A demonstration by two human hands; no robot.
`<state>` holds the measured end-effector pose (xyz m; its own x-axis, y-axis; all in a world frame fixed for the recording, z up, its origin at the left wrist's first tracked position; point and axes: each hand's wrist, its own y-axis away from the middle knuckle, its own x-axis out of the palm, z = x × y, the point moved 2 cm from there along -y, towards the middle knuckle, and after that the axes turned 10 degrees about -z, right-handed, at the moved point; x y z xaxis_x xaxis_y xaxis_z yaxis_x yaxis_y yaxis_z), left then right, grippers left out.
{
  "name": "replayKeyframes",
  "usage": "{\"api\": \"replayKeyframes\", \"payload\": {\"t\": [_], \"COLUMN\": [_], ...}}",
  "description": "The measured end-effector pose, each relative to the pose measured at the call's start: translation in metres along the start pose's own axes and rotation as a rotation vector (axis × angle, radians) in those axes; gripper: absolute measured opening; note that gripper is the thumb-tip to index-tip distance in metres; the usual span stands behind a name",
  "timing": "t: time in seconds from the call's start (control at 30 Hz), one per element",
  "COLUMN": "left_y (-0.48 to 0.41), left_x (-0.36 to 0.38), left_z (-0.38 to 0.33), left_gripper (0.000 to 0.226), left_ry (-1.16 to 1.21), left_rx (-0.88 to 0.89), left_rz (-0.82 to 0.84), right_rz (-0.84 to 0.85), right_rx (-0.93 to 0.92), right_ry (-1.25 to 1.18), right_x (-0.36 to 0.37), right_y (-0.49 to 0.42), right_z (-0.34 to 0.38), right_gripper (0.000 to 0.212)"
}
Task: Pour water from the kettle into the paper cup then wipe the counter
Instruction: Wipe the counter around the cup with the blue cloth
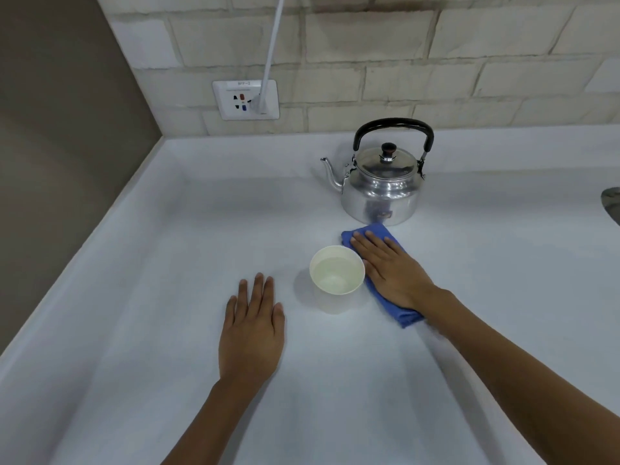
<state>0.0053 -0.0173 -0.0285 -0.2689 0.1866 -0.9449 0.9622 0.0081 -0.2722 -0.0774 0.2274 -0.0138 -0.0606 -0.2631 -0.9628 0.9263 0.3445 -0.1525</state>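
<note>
Socket (245, 99) on the tiled wall at far left, white cable (272, 45) plugged in and running upward. Left hand (252, 333) flat on the white surface (151, 297), palm down, fingers spread a little, grip apart and empty. Just right of it, paper cup (337, 275) upright on the surface, water showing inside, near but apart from the left hand. Blue cloth (380, 290) immediately right of the cup, folded and lying flat. Right hand (391, 268) pressed on top of the cloth, palm down, fingers stretched forward, grip apart rather than closed around the fabric, thumb side just beside the cup's rim. Behind the cloth, metal kettle (380, 186) standing upright near the wall, lid on, black handle raised, spout pointing left. Dark rounded edge (611, 201) at far right, cut off by the frame, not identifiable.
</note>
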Motion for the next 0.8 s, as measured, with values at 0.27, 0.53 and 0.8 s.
{"api": "replayKeyframes", "payload": {"t": [0.27,0.53,0.8], "left_y": [0.000,0.001,0.000], "left_x": [-0.011,-0.006,0.003], "left_z": [-0.004,-0.004,0.001], "left_gripper": [0.063,0.062,0.051], "left_ry": [0.058,0.033,0.010], "left_rx": [0.015,0.004,-0.010], "left_rz": [-0.034,-0.027,0.012], "right_rz": [0.027,-0.059,-0.050], "right_rx": [-0.298,0.127,-0.052], "right_ry": [-0.077,0.028,-0.019], "right_x": [-0.001,-0.015,0.002], "right_y": [0.018,0.022,0.101], "right_z": [-0.002,-0.053,0.035], "right_gripper": [0.050,0.048,0.049]}}
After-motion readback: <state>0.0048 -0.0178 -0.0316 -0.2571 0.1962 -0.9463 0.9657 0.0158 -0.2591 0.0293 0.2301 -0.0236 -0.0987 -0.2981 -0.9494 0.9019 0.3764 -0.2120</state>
